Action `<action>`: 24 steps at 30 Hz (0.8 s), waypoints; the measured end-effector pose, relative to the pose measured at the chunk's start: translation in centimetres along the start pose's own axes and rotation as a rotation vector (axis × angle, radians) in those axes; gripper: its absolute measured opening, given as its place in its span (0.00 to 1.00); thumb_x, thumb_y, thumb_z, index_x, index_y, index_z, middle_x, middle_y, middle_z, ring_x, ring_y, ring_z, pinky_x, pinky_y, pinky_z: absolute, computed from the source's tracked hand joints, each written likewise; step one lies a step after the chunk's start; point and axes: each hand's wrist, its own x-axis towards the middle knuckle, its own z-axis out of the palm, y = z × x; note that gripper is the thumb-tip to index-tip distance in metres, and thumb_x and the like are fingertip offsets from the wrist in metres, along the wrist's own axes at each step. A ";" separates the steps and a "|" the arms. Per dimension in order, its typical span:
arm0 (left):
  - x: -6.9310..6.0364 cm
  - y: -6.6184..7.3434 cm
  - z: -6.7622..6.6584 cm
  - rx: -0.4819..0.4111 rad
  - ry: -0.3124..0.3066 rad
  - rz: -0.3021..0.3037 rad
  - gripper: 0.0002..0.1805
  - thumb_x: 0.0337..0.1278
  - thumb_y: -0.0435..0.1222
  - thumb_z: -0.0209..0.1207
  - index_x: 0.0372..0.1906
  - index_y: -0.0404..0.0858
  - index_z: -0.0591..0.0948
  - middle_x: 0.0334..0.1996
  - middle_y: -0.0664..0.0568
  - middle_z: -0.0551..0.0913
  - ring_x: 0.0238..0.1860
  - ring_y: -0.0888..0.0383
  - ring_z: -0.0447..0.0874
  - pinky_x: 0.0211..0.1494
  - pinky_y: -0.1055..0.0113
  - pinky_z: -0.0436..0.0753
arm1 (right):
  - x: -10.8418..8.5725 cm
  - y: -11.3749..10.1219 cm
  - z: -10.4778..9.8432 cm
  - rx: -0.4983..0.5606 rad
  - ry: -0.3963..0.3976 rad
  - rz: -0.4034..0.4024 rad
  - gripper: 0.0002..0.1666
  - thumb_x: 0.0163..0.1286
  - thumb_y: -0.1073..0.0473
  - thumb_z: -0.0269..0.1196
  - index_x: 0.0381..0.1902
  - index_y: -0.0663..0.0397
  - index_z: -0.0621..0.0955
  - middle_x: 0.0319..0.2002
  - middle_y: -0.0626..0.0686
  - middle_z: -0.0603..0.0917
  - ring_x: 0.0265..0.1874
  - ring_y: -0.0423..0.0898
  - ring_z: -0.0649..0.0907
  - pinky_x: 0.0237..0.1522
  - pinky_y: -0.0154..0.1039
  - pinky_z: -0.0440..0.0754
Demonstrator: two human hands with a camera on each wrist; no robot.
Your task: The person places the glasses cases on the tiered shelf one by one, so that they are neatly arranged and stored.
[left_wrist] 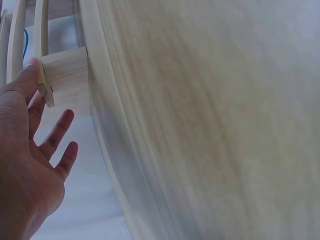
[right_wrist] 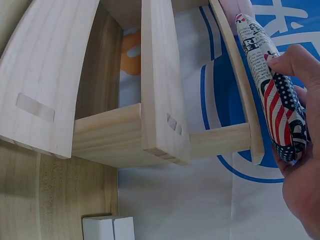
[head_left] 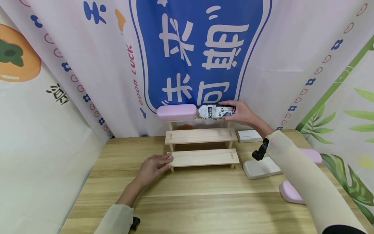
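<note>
Along the far side of the worktop (head_left: 190,208) stands a three-tier wooden stand (head_left: 201,157); on the left half of its top tier lies a pink glasses case (head_left: 176,112), and just beside it, over the right half of that tier, is a newsprint-and-flag glasses case (head_left: 216,111); the right hand (head_left: 241,112) has its thumb and fingers around this case's right end, the grip spread only to its thickness, though I cannot tell whether the board bears the weight; the left hand (head_left: 153,167) lays loosely extended fingers against the lowest tier's left end, clasping nothing firmly; to place the case well, I would line its long side up with the board, keep its left end from nudging its pink neighbour, and let go only once it sits without rocking; light, even pressure from the left should steady the stand without shoving it.
</note>
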 end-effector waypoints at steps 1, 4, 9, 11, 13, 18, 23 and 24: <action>0.0 0.0 0.0 0.003 0.003 0.006 0.20 0.65 0.42 0.72 0.60 0.44 0.88 0.67 0.52 0.82 0.61 0.42 0.86 0.58 0.39 0.86 | 0.1 0.1 0.0 -0.006 -0.004 0.000 0.39 0.59 0.65 0.77 0.69 0.63 0.80 0.58 0.68 0.84 0.45 0.57 0.82 0.41 0.35 0.80; 0.0 0.0 0.0 0.009 0.005 0.016 0.19 0.65 0.42 0.72 0.59 0.44 0.89 0.67 0.53 0.82 0.60 0.42 0.86 0.58 0.39 0.86 | 0.3 0.3 -0.1 -0.025 -0.007 -0.005 0.39 0.59 0.63 0.77 0.68 0.64 0.80 0.58 0.69 0.84 0.43 0.56 0.82 0.41 0.35 0.80; 0.1 0.0 0.0 0.006 -0.020 -0.011 0.19 0.66 0.44 0.71 0.60 0.46 0.88 0.68 0.55 0.81 0.62 0.44 0.85 0.60 0.41 0.86 | 0.7 0.8 -0.2 -0.048 -0.009 0.003 0.39 0.58 0.62 0.77 0.68 0.63 0.80 0.58 0.68 0.84 0.44 0.57 0.82 0.43 0.41 0.80; 0.2 0.0 -0.1 0.004 -0.025 -0.019 0.19 0.67 0.44 0.71 0.60 0.47 0.88 0.68 0.56 0.81 0.62 0.44 0.85 0.61 0.41 0.85 | 0.9 0.9 -0.2 -0.061 -0.011 -0.001 0.39 0.58 0.62 0.77 0.68 0.62 0.81 0.58 0.68 0.85 0.44 0.57 0.82 0.45 0.43 0.81; 0.1 0.0 -0.1 0.005 -0.024 -0.018 0.19 0.66 0.44 0.71 0.60 0.46 0.88 0.68 0.56 0.81 0.62 0.44 0.85 0.61 0.41 0.85 | 1.3 1.1 -0.2 -0.077 -0.012 -0.018 0.38 0.58 0.60 0.77 0.68 0.62 0.81 0.58 0.67 0.85 0.46 0.57 0.82 0.47 0.44 0.81; 0.1 0.1 -0.2 0.009 -0.022 -0.022 0.19 0.67 0.44 0.71 0.60 0.47 0.88 0.68 0.56 0.81 0.63 0.43 0.85 0.62 0.41 0.85 | 1.8 1.3 -0.2 -0.090 -0.021 -0.054 0.38 0.58 0.60 0.76 0.68 0.61 0.81 0.60 0.65 0.83 0.51 0.57 0.79 0.49 0.45 0.78; 0.1 0.1 -0.1 0.016 -0.028 -0.037 0.19 0.67 0.44 0.70 0.60 0.48 0.88 0.68 0.57 0.81 0.63 0.44 0.84 0.63 0.41 0.84 | 2.0 1.5 -0.2 -0.086 -0.011 -0.048 0.38 0.58 0.59 0.76 0.68 0.60 0.81 0.60 0.64 0.82 0.51 0.56 0.79 0.48 0.45 0.79; 0.1 0.1 -0.1 0.016 -0.027 -0.038 0.19 0.67 0.44 0.71 0.60 0.48 0.88 0.68 0.57 0.81 0.63 0.44 0.84 0.62 0.40 0.84 | 2.1 1.6 -0.2 -0.086 -0.008 -0.047 0.38 0.59 0.59 0.76 0.68 0.61 0.81 0.60 0.64 0.82 0.51 0.57 0.79 0.48 0.45 0.79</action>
